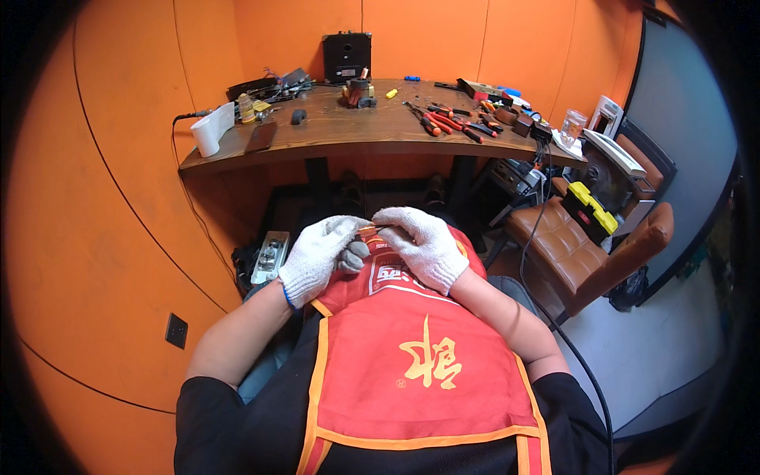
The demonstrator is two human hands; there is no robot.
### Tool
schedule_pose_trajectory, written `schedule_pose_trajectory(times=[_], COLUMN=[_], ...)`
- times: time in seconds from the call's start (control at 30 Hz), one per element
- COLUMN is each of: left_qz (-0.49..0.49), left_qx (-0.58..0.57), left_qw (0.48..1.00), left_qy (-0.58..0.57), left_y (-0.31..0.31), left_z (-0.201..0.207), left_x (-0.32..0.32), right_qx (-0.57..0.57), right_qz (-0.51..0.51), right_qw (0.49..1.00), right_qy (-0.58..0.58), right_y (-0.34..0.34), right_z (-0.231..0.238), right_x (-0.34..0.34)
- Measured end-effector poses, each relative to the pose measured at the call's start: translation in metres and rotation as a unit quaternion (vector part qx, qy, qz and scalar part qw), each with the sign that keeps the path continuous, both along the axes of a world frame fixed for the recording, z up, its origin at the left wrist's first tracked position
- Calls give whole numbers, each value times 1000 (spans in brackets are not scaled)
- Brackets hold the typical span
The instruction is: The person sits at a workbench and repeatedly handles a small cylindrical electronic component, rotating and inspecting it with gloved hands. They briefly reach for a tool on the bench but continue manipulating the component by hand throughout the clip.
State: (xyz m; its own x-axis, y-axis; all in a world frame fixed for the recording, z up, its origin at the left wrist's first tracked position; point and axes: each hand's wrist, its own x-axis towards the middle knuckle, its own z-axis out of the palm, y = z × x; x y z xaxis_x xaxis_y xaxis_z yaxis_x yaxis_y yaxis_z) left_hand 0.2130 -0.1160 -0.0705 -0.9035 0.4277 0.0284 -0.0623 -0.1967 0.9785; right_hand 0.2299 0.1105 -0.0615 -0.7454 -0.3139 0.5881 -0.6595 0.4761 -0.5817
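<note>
Both my hands wear white knit gloves and meet above my lap, in front of the red apron [427, 340] with yellow edging. My left hand [321, 252] is closed in a pinch, its fingertips on one end of a small thin piece [369, 229], dark and copper-coloured. From the other side, my right hand [422, 247] pinches the same piece. Fingers cover most of it, so its exact kind does not show. My hands are apart from the wooden table [261, 154] ahead.
On the table are red-handled pliers [443, 123], a small clamp-like device [359, 93], a white paper roll [212, 131] and a black box [347, 57]. To the right stand a brown chair [586, 245] and a yellow-topped toolbox [591, 210]. A black cable [574, 348] hangs beside my right arm.
</note>
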Motion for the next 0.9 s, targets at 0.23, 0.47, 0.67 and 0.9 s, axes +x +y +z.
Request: schedule_pose_trajectory(times=[0.23, 0.47, 0.67, 0.9], left_qz=[38, -21, 47, -16], left_qx=[-31, -24, -76, 15], left_qw=[994, 999, 980, 998], left_qy=[95, 8, 176, -52], left_y=[4, -5, 8, 0], left_z=[-1, 6, -3, 2], left_x=[1, 0, 4, 0], right_qx=[-137, -48, -116, -74], right_qz=[29, 8, 16, 25], right_qw=[943, 994, 960, 990], right_qy=[-300, -99, -254, -118], right_y=[3, 1, 5, 4], right_z=[2, 4, 6, 1], right_x=[0, 2, 2, 0])
